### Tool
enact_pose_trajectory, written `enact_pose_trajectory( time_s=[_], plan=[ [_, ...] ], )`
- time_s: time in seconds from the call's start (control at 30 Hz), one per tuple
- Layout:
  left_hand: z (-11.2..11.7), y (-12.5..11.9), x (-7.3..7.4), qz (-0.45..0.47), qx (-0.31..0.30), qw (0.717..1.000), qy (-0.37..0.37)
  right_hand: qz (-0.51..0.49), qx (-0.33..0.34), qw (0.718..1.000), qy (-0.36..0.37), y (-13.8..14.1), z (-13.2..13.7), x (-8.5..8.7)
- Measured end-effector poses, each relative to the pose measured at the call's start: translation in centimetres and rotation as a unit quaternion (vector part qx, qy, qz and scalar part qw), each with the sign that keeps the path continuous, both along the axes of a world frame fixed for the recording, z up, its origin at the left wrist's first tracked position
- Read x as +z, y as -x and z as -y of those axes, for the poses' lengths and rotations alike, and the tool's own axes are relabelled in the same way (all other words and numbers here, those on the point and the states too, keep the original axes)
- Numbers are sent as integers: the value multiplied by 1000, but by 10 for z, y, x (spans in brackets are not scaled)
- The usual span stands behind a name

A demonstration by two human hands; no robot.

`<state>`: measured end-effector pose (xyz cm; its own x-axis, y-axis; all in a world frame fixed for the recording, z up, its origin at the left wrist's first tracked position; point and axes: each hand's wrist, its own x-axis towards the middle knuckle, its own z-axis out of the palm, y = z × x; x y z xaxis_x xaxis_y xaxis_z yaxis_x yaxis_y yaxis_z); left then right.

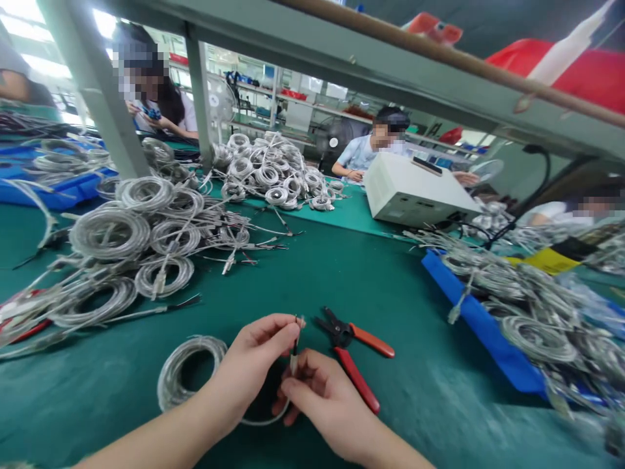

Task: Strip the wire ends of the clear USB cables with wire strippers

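Observation:
A coiled clear-jacketed cable (170, 371) lies on the green mat, and its free end rises between my hands. My right hand (322, 397) is closed around the cable's jacket near the stripped end. Above it, my left hand (266, 342) pinches the thin dark wires that come out of the jacket; the tips are too small to make out fully. Just right of my hands rest wire strippers (344, 335) with one red and one orange handle, jaws apart, touched by neither hand.
Coiled cables (112, 231) are heaped at the left, with another pile (273, 169) farther back. A blue tray (476, 319) full of cables stands at the right. Behind are a white box-shaped machine (415, 192) and several people. A metal shelf beam (312, 39) crosses overhead.

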<state>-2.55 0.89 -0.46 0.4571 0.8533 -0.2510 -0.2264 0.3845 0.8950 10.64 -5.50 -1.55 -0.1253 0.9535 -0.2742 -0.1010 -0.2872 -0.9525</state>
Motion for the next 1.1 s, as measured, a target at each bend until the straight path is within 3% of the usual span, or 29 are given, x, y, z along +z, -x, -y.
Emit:
enact_pose_trajectory(
  time_s=[0.17, 0.5, 0.6, 0.83, 1.1],
  plan=[
    [16, -4, 2, -68, -83, 990, -95, 29, -80, 993, -88, -8, -6, 6],
    [14, -3, -11, -201, -159, 944, -205, 80, -193, 971, -115, -18, -7, -1],
    [14, -3, -9, -219, -174, 924, -260, 63, -228, 962, -134, -24, -11, -1],
    [14, 2, 0, -241, -180, 913, -275, -55, -296, 943, -144, -33, -18, 6],
    [15, 1, -3, -214, -132, 932, -262, -134, -288, 942, -111, -33, -17, 8]
  ],
)
